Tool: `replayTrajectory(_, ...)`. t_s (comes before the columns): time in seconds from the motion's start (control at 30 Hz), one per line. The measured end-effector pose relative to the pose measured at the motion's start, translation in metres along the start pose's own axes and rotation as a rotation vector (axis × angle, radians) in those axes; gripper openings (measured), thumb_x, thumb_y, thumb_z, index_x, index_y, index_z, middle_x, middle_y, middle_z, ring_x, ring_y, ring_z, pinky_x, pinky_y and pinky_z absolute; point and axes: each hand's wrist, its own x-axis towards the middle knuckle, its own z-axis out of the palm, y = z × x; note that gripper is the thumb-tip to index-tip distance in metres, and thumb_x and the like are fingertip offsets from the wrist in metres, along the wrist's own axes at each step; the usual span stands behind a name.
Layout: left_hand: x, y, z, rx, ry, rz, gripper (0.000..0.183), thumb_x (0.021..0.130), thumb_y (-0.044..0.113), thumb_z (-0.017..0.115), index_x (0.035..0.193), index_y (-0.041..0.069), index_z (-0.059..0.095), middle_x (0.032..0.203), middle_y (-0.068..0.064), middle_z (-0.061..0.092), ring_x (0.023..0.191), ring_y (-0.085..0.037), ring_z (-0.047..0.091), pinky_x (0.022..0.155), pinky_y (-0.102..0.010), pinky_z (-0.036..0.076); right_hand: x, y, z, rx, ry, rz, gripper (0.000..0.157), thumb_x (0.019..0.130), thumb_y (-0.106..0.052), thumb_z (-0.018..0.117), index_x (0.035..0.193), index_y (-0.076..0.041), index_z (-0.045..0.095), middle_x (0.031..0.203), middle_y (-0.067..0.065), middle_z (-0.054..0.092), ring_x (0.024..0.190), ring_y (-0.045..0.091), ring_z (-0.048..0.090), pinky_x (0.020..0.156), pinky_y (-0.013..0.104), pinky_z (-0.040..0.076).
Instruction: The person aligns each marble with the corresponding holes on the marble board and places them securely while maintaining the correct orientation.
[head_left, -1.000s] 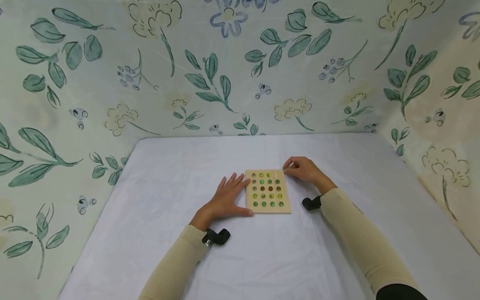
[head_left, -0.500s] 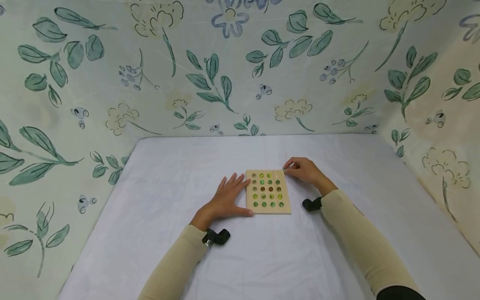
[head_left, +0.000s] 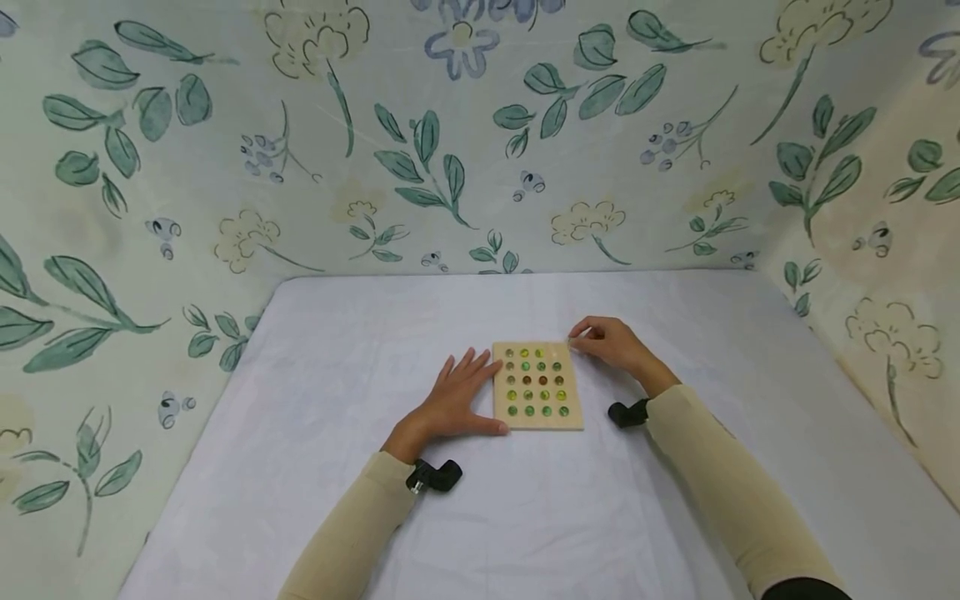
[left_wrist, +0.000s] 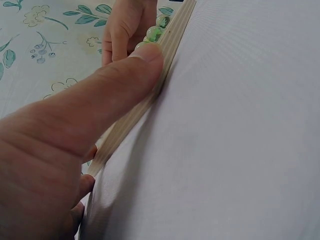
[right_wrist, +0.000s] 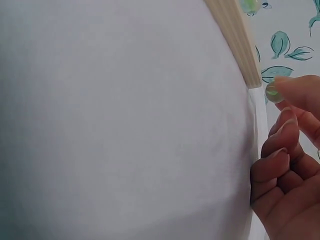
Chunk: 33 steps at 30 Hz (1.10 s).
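A square wooden board (head_left: 537, 403) lies on the white cloth, with rows of green, yellow and brownish glass marbles set in it. Three marbles stand in its far row, towards the left. My left hand (head_left: 450, 404) is spread along the board's left side, its thumb (left_wrist: 120, 85) on the near edge and its fingertips at the left edge. Just off the far right corner is my right hand (head_left: 611, 343). Its thumb and index finger pinch a greenish marble (right_wrist: 273, 93), seen in the right wrist view beside the board's corner. The other fingers of that hand are curled.
White cloth (head_left: 360, 333) covers the table around the board. A floral-patterned backdrop (head_left: 420, 217) rises behind the table and along both sides. Black wrist cameras (head_left: 628, 413) are worn on both wrists, the right one close to the board's right side.
The head view has shifted very slightly. Both hands and the board keep their places, and the right hand keeps its pinch at the far right corner.
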Motion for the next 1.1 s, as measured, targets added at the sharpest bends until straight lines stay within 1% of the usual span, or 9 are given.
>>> replayTrajectory(0.3, -0.002, 0.003, 0.000, 0.003, -0.006, -0.011, 0.107, 0.071, 0.070, 0.069, 0.155, 0.024, 0.022, 0.162, -0.002, 0.010, 0.148, -0.021, -0.003, 0.117, -0.045, -0.008, -0.005, -0.002, 0.000, 0.019, -0.002, -0.009, 0.017, 0.092, -0.024, 0.066, 0.106, -0.015, 0.067, 0.083, 0.008, 0.059, 0.074, 0.023, 0.051, 0.061, 0.030, 0.043)
replayTrajectory(0.4, -0.002, 0.003, -0.001, -0.002, -0.004, -0.009, 0.107, 0.071, 0.070, 0.069, 0.155, 0.023, 0.023, 0.162, -0.002, 0.011, 0.148, -0.021, -0.003, 0.117, -0.045, -0.008, -0.006, -0.004, 0.000, 0.046, -0.002, -0.019, 0.017, 0.092, -0.024, 0.066, 0.106, -0.016, 0.067, 0.083, 0.009, 0.058, 0.074, 0.024, 0.050, 0.061, 0.030, 0.043)
replayTrajectory(0.57, -0.001, 0.001, 0.000, 0.004, -0.005, -0.013, 0.107, 0.070, 0.072, 0.068, 0.155, 0.024, 0.022, 0.162, -0.001, 0.010, 0.148, -0.021, -0.004, 0.117, -0.044, -0.008, -0.010, -0.008, 0.001, 0.096, -0.019, -0.015, 0.018, 0.091, -0.026, 0.066, 0.107, -0.016, 0.067, 0.086, 0.010, 0.058, 0.077, 0.025, 0.050, 0.063, 0.031, 0.043)
replayTrajectory(0.73, -0.001, -0.001, 0.003, 0.005, -0.005, -0.012, 0.107, 0.070, 0.073, 0.067, 0.155, 0.024, 0.023, 0.162, -0.001, 0.010, 0.148, -0.020, -0.003, 0.117, -0.044, -0.008, -0.011, -0.009, 0.004, 0.102, -0.027, -0.016, 0.019, 0.091, -0.027, 0.066, 0.107, -0.017, 0.068, 0.086, 0.009, 0.058, 0.076, 0.025, 0.050, 0.062, 0.031, 0.043)
replayTrajectory(1.0, 0.000, 0.000, 0.002, 0.007, -0.007, -0.015, 0.108, 0.070, 0.074, 0.066, 0.155, 0.025, 0.021, 0.162, 0.000, 0.009, 0.148, -0.020, -0.004, 0.117, -0.044, -0.008, -0.010, -0.011, 0.008, 0.117, -0.045, -0.060, 0.016, 0.092, -0.026, 0.066, 0.105, -0.016, 0.068, 0.083, 0.009, 0.058, 0.074, 0.024, 0.050, 0.060, 0.030, 0.043)
replayTrajectory(1.1, 0.001, 0.001, 0.001, 0.008, -0.008, -0.023, 0.108, 0.070, 0.075, 0.066, 0.155, 0.026, 0.021, 0.162, 0.001, 0.009, 0.148, -0.019, -0.005, 0.117, -0.043, -0.009, -0.010, -0.012, 0.009, 0.123, -0.060, -0.078, 0.019, 0.091, -0.026, 0.066, 0.106, -0.015, 0.068, 0.084, 0.009, 0.059, 0.074, 0.023, 0.051, 0.060, 0.029, 0.043)
